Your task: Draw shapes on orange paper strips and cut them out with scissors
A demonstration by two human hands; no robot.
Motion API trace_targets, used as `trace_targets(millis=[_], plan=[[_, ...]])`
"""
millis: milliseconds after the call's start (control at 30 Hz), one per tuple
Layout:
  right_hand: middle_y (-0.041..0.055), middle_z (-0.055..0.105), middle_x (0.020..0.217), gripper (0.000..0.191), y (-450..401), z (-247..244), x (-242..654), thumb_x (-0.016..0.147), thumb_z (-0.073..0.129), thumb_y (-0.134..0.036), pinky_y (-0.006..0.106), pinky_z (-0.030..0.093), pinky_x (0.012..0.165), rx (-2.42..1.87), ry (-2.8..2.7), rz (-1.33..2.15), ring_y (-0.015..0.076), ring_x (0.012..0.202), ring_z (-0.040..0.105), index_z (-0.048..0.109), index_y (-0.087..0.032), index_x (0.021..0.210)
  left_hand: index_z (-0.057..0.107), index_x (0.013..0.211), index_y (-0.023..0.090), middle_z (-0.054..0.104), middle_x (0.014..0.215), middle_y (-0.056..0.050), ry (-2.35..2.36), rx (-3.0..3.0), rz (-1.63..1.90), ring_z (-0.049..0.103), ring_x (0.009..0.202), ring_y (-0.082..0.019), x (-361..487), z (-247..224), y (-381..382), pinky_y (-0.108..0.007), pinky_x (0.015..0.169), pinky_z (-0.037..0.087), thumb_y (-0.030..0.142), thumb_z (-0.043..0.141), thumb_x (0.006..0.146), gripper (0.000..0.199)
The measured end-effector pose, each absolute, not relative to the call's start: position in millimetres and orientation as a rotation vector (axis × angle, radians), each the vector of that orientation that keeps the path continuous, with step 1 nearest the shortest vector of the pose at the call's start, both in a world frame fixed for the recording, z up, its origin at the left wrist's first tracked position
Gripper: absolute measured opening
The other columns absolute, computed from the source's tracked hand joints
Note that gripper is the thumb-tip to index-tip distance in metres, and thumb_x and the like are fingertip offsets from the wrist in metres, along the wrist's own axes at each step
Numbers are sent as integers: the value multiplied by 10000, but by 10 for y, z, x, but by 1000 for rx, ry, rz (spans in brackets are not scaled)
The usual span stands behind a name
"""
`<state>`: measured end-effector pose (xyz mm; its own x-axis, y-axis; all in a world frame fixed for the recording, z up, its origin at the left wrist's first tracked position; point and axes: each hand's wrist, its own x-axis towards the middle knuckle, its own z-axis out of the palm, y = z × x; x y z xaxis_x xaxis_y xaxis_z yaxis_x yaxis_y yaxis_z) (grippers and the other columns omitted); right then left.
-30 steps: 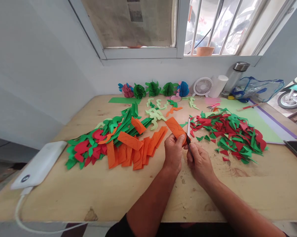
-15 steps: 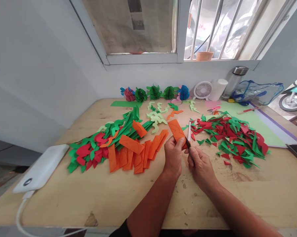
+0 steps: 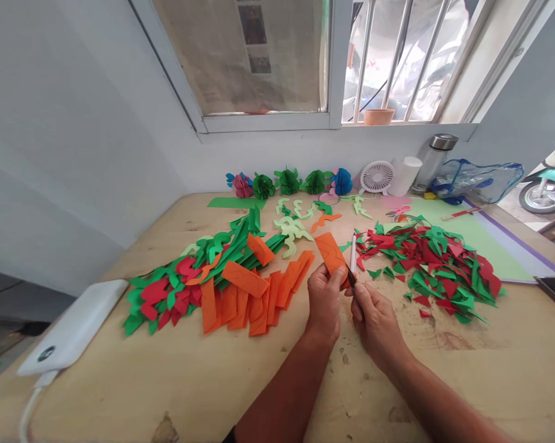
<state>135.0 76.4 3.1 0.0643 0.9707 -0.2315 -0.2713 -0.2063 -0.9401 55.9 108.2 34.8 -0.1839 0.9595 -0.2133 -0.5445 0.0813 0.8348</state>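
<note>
Left hand [image 3: 324,301] has thumb and fingers pinched on one orange strip [image 3: 330,251], far end sticking out past the fingertips; right hand [image 3: 376,317] has fingers closed round one pair of black scissors [image 3: 352,284], tips at the strip's right edge. Both grips unchanged from the earlier frame, scene just sits lower in view. Beyond the fingers: one white pen [image 3: 353,253] near, five paper ornaments [image 3: 288,182] well apart.
</note>
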Motion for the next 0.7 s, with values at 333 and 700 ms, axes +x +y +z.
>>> trace_targets(millis=[333,700], plan=[[-109,296,463,464,765,37,1357,780,593,-642,202,131,378,-1230,-872,1393,54,404,197,560,-179,782,583,689,145,574,649,5,1020,567,1458,506,588,-97,561,334,1082,-220,579,412,279,645,625,162],[-105,293,462,477,764,53,1362,763,594,-658,202,150,373,-1249,-895,1357,58,402,217,536,-185,742,567,691,148,608,677,-6,1035,542,1471,547,618,-108,556,290,1098,-235,622,451,259,659,620,161]])
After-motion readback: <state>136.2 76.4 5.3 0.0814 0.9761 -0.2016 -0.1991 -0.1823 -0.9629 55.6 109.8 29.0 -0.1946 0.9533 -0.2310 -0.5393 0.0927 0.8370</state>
